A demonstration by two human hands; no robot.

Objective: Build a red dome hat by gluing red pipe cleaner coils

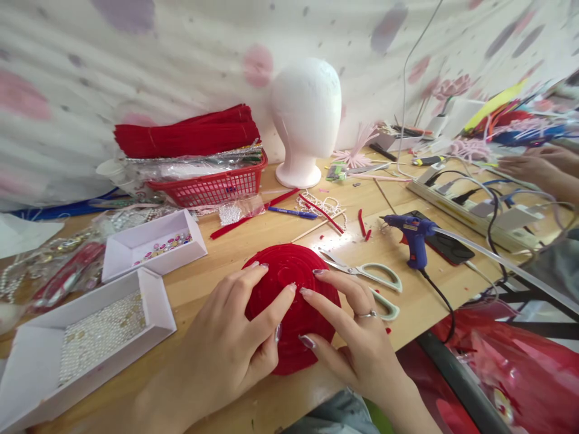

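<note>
The red disc (286,266) lay lower centre beneath left hand (230,331) and right hand (355,328), fingers half-open, touching, not clasping. Scissors (357,270) lay beside it; farther right, a glue gun (416,238) bore an unreadable label (411,226); a white head (307,111) stood upper centre.

No legible txt or nos

The disc (283,275) is red with concentric rings; from it, the foam head (307,99) at twelve o'clock is white, the basket (217,190) at eleven red, the glue gun (416,238) at two blue. The cloth (199,54) beyond is white with pink and purple blotches.
</note>
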